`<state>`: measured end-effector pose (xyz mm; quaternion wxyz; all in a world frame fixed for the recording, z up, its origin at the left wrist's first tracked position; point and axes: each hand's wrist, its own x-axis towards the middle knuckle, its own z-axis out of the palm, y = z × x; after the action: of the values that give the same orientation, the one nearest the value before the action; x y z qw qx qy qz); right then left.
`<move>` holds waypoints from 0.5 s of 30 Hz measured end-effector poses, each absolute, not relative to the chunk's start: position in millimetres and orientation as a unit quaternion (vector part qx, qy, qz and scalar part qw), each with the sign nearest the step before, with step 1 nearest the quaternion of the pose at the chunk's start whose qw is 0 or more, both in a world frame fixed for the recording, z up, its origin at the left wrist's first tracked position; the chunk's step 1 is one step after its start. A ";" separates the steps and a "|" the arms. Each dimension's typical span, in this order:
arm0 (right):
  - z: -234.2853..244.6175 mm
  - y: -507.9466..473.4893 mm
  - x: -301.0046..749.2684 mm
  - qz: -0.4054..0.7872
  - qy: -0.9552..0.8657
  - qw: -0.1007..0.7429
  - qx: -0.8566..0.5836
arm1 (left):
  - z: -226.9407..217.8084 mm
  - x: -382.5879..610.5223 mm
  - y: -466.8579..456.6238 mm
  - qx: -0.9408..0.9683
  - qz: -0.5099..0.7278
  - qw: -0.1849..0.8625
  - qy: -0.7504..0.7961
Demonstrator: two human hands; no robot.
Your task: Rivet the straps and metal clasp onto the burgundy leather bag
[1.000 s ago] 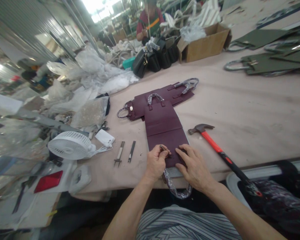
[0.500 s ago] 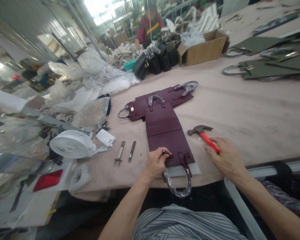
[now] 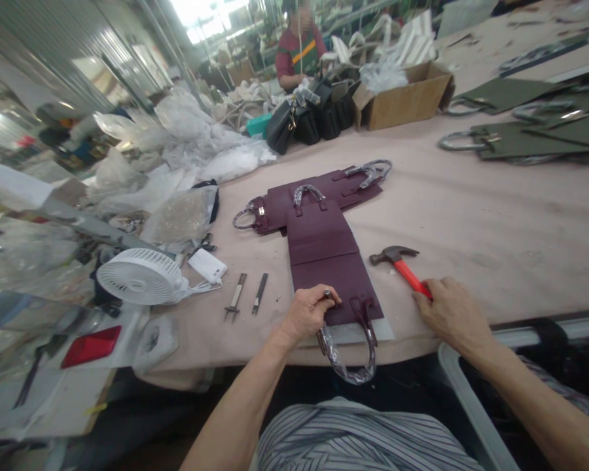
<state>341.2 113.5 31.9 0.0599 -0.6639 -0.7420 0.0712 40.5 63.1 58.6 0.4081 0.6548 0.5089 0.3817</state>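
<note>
I'm pinching metal tool [image 3: 327, 294] in left hand [image 3: 305, 313], over near half of burgundy panel [image 3: 331, 265]. With right hand [image 3: 454, 315], nearer one, I'm clamping hammer [image 3: 411, 277]; it's lying right of panel, slanting near-right, head far-left of fingers.

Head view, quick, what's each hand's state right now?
Left hand: closed, pinching a small rod.
Right hand: closed around the handle of the hammer.

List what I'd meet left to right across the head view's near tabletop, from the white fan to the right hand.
White fan, small white box, pronged tool, slim dark tool, left hand pinching a small metal tool over the maroon bag, hammer head, right hand.
</note>
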 end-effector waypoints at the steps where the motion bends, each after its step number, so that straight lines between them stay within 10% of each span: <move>1: 36.1 115.6 339.3 0.107 -0.729 0.066 -0.673 | 59.9 41.8 64.8 0.650 0.382 0.415 0.509; 15: 71.7 103.0 301.9 0.636 -0.432 0.178 -0.614 | 49.3 53.5 59.9 0.645 0.412 0.343 0.544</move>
<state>301.9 103.0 71.7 0.1779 -0.6143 -0.4322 0.6358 53.5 59.9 49.3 0.3430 0.6455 0.5440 0.4121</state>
